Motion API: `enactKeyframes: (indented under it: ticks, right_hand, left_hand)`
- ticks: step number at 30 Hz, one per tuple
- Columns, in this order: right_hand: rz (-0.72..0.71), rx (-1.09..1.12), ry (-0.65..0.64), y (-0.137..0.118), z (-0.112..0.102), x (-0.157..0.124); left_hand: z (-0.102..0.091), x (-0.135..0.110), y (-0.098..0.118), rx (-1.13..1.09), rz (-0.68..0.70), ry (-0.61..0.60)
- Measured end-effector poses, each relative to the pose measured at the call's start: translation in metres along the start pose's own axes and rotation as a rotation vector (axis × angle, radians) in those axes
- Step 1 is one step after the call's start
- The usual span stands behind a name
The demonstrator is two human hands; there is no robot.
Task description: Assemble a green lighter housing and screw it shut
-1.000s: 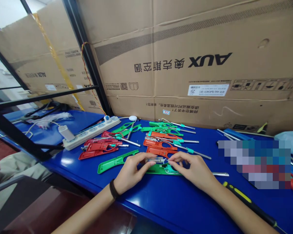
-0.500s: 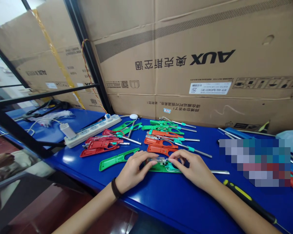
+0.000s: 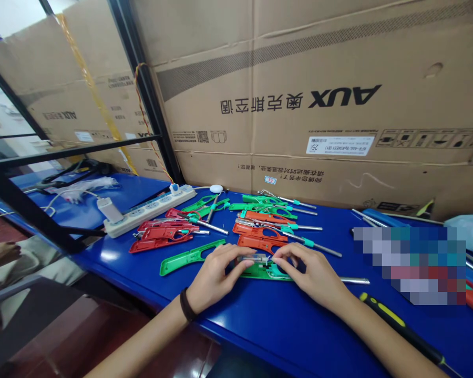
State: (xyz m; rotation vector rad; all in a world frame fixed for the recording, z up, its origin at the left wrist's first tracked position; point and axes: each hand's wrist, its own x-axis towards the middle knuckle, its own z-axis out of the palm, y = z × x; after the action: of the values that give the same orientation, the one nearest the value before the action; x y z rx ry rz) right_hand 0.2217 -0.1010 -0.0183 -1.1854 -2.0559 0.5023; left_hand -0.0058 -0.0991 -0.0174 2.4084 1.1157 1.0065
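Between its thumb and fingers my left hand holds a small clear fuel tank with a whitish valve end. Bent in a pinch at that valve end is my right hand; what its fingertips grip is too small to make out. Just below the tank lies a green lighter half-shell with a teal part in it, partly covered by my hands. Its metal tube sticks out past my right wrist. An empty green half-shell rests left of my left hand.
Red lighter shells, orange ones and green ones lie behind my hands. A power strip stands at left, a screwdriver at right. Cardboard walls the blue table's back. Another person's hand shows far left.
My hands keep nearly the same place and grip at the clear fuel tank. The view has shifted very slightly.
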Motion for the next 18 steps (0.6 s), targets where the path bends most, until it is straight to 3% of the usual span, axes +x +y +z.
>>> enactKeyframes:
  ticks: [18]
  right_hand:
    - [-0.001,0.0,-0.003,-0.0004,-0.0002,-0.0001]
  left_hand:
    - [0.0007,-0.0003,-0.0018,0.01,-0.002,-0.006]
